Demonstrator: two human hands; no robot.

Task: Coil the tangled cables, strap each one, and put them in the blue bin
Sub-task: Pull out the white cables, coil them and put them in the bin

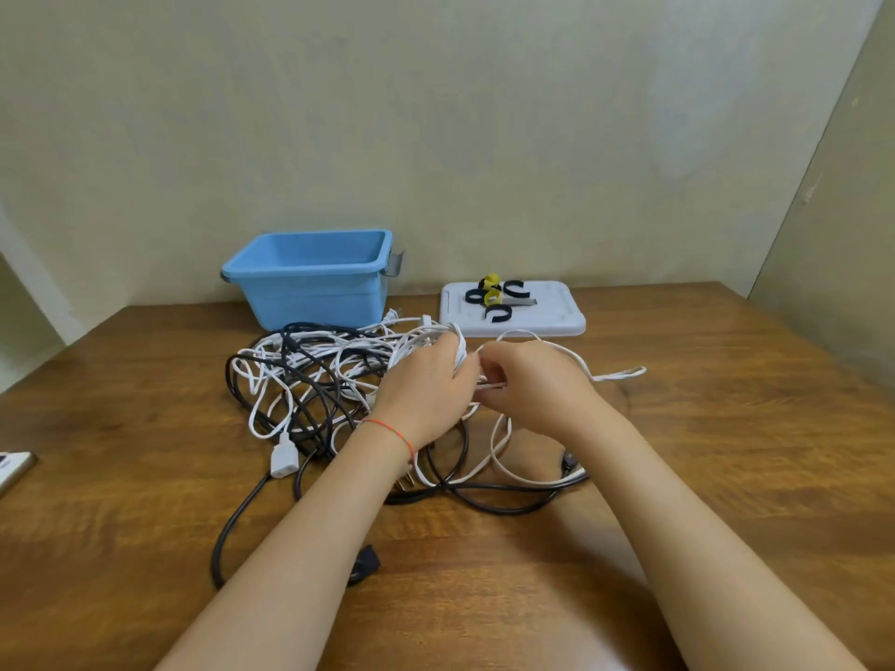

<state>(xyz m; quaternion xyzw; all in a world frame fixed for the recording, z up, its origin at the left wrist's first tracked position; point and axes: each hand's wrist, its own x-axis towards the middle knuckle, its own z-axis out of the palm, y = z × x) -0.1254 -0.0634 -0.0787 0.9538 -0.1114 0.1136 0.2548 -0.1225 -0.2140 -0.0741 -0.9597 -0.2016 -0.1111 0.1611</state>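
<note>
White and black cables (pixel 310 380) lie in one tangle on the wooden table (pixel 726 428), just in front of the blue bin (pixel 310 278); how many separate cords make up the heap cannot be counted, since they cross and bury one another. Parts run under both forearms and are hidden there. A white connector block (pixel 283 460) sticks out at the near left of the pile, and a black plug (pixel 364 564) shows only partly beside the left forearm. At the far left edge a flat object (pixel 14 469) is cut off and hard to identify.

One bin stands at the back against the wall, open side up, nothing visible inside it. Just to its right lies one white lid (pixel 513 309) carrying the straps (pixel 499 300): about four black loops and two yellow ones, though they overlap and the count is uncertain.

Two bare hands meet over the right side of the tangle. The left hand (pixel 426 380), a red thread bracelet on its wrist, has its fingers curled around a bundle of white loops. The right hand (pixel 528 380) pinches a white cable (pixel 615 376) between thumb and fingers, touching the left hand; that cable arcs past the knuckles and its free end rests on the table to the right.
</note>
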